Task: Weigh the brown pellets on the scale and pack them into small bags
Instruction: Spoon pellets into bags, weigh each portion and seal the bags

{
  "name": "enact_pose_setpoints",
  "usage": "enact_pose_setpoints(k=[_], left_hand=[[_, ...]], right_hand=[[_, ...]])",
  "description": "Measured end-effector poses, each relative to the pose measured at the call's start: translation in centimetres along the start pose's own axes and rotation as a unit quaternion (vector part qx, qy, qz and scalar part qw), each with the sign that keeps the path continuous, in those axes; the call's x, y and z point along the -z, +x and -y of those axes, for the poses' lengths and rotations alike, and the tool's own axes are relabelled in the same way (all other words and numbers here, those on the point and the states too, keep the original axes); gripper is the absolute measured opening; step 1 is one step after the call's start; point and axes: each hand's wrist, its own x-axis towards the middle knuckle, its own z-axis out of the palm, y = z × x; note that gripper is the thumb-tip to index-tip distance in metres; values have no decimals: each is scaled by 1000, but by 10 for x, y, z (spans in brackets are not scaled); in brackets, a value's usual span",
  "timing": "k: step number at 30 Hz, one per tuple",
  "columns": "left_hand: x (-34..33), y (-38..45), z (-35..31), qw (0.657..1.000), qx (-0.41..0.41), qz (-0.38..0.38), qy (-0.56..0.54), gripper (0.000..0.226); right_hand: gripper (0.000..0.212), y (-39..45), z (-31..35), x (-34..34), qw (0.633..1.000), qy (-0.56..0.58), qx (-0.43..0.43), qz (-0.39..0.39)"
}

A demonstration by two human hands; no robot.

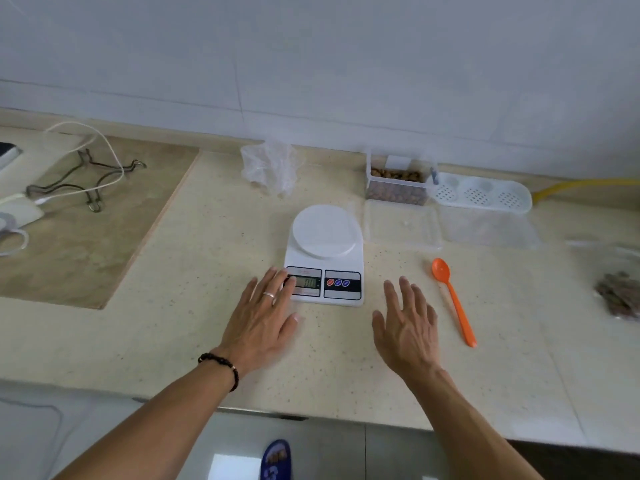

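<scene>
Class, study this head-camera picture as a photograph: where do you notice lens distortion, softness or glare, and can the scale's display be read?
Head view: wide-angle bending curves the counter edge and wall line; light is soft and even, with faint shadows under the left hand and right hand; the scale display is too blurred to read; the floor gleams at the bottom edge; the far-right pellet bags are smeared.

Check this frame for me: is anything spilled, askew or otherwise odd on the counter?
Nothing looks spilled. The pellets sit inside the clear container, its lid lying flat in front. The scale stands square with a bare platform. The orange spoon lies clean beside the right hand.
</scene>
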Motion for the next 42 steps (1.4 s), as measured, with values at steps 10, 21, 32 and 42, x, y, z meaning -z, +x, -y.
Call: enact_pose_setpoints(k=[10,21,32,42], left_hand=[[16,93,-72,994,-101,13,-34,58],[11,145,-57,987,-141,70,22,61],[34,171,-6,994,33,99,-21,92],[32,197,2,988,90,120,-31,97]], right_hand=[[49,11,-75,33,985,42,-169,6],[33,58,-74,43,960,173,-212,-58],[9,167,-11,81,929,351,-108,39],[10,228,15,61,899,397,-131,130]])
